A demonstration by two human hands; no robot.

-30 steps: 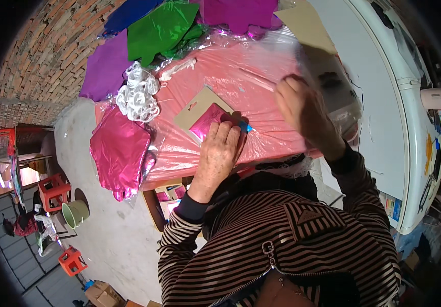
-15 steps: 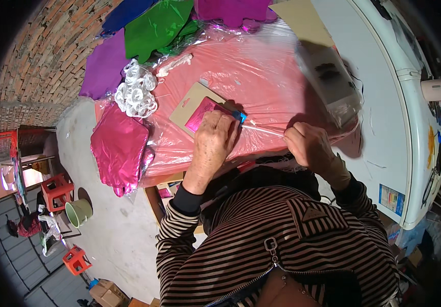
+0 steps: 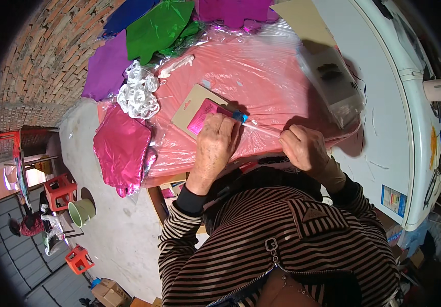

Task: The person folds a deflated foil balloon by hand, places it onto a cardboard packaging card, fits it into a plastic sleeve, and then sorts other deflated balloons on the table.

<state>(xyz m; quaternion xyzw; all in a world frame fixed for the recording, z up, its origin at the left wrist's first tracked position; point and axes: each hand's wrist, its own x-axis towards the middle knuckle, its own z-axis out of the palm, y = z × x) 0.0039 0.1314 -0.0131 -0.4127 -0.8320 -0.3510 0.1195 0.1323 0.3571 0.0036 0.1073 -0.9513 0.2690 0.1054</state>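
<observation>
My left hand (image 3: 214,143) is closed, its bent fingers pressing on a shiny pink foil piece (image 3: 202,115). That piece lies on a tan card (image 3: 183,116) with a hanging slot. A small blue shiny piece (image 3: 240,116) sticks out past my left fingertips. My right hand (image 3: 305,148) is closed in a pinch at the front of the table. Between the blue piece and my right fingers runs a thin whitish strip (image 3: 264,129), faint against the pink sheet. My left fingers partly hide the foil, and the strip's end is hidden in my right hand.
Pink plastic sheeting (image 3: 220,66) covers the table. White cord loops (image 3: 138,94) and a magenta foil pile (image 3: 120,148) lie left; green (image 3: 159,30) and purple foil (image 3: 105,69) lie beyond. Clear plastic bags (image 3: 333,87) lie right, beside a white appliance (image 3: 384,128).
My right hand has come slightly left, toward my left hand, and the strip shows less clearly. My left hand stays on the foil. The whole view has shifted a little.
</observation>
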